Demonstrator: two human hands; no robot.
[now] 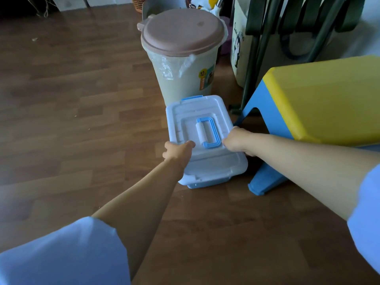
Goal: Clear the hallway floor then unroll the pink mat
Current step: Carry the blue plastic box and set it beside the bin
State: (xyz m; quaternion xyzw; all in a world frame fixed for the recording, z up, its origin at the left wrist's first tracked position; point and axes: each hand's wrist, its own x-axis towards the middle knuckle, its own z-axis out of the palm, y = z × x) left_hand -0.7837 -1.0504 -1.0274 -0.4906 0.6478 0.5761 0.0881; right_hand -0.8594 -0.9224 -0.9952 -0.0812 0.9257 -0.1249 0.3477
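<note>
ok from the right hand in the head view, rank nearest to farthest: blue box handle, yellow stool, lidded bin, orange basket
From the right hand:
1. Blue box handle, just to its left on the storage box lid.
2. Yellow stool, to its right.
3. Lidded bin, beyond the box.
4. Orange basket, at the frame's top edge, behind the bin.

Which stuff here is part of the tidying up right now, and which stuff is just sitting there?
Part of the job:
- storage box, on the floor
- left hand on its left edge
- right hand on its right edge

Just sitting there:
- bin with a brown lid
- yellow and blue stool
- orange basket
- folded dark green chairs

The pink mat is not in view.
</note>
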